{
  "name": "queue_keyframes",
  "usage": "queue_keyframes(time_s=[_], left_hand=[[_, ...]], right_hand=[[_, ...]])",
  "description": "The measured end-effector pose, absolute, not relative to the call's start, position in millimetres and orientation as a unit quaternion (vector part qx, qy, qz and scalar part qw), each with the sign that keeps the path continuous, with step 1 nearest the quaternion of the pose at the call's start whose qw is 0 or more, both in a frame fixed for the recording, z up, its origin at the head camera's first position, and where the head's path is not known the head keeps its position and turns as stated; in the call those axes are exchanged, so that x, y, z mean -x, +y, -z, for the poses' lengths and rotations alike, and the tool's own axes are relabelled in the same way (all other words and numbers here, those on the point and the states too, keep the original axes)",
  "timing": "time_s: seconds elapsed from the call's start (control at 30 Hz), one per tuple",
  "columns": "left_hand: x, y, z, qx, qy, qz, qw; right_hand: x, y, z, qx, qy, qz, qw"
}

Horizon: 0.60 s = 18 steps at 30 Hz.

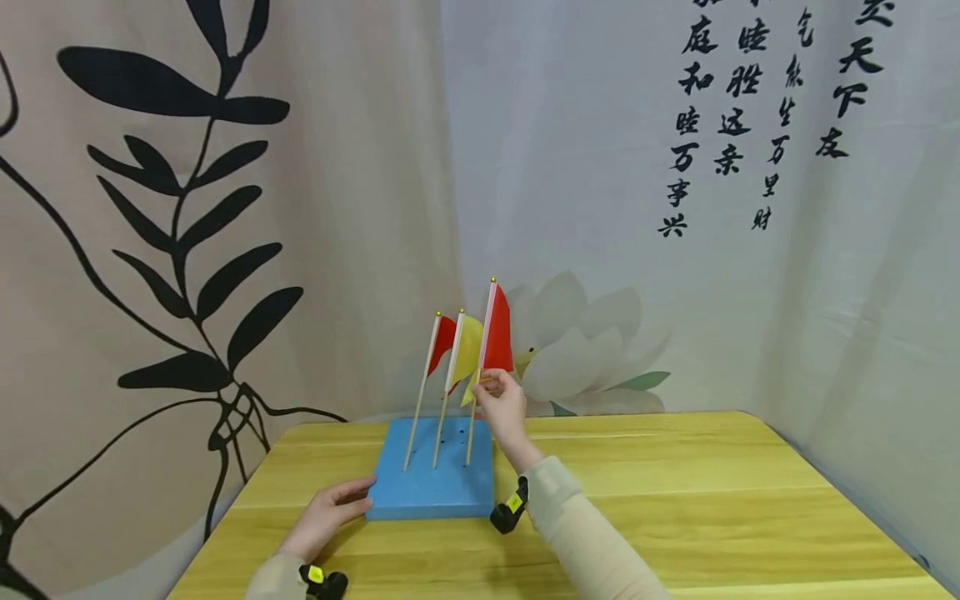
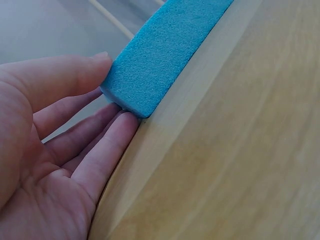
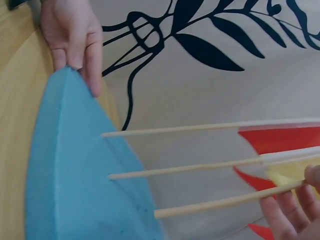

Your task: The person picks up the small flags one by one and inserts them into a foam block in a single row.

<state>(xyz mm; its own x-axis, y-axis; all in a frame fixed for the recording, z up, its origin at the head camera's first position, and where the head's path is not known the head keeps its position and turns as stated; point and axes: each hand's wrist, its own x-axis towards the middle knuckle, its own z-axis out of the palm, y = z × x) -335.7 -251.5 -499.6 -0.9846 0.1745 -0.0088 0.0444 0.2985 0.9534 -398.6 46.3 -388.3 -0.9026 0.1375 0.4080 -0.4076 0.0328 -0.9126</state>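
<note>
A blue foam board (image 1: 431, 492) lies flat, with several small dark holes in its top. Two flags stand in it, slightly tilted: a small red flag (image 1: 441, 346) at the left and a yellow flag (image 1: 467, 348) in the middle. My right hand (image 1: 504, 408) pinches the wooden stick of a larger red flag (image 1: 497, 333) partway up. That stick's lower end (image 3: 159, 214) shows over the board near the holes; I cannot tell whether it touches. My left hand (image 1: 330, 512) rests its extended fingers and thumb against the board's near left corner (image 2: 132, 100).
The board sits on a wooden table (image 1: 675, 492), near its far edge. Behind hangs a pale curtain (image 1: 360, 208) printed with dark leaves, a flower and writing. Bits of red and yellow cloth behind the sticks are partly hidden.
</note>
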Motion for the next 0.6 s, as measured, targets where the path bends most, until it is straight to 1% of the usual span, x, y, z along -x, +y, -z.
queue_keyframes(time_s=[0.13, 0.37, 0.5, 0.6], left_hand=[[336.0, -252.3, 497.6, -0.069, 0.801, -0.592, 0.058], [335.2, -252.6, 496.1, -0.071, 0.803, -0.589, 0.057], [334.0, -251.6, 495.8, -0.070, 0.801, -0.592, 0.054], [333.4, -251.8, 496.7, -0.071, 0.798, -0.596, 0.056]], right_hand=[[397.6, 44.5, 391.4, -0.106, -0.683, -0.695, 0.195], [370.6, 39.5, 376.4, -0.113, -0.693, -0.684, 0.198], [372.2, 36.7, 382.6, -0.110, -0.695, -0.679, 0.210], [392.6, 35.5, 401.0, -0.103, -0.690, -0.683, 0.216]])
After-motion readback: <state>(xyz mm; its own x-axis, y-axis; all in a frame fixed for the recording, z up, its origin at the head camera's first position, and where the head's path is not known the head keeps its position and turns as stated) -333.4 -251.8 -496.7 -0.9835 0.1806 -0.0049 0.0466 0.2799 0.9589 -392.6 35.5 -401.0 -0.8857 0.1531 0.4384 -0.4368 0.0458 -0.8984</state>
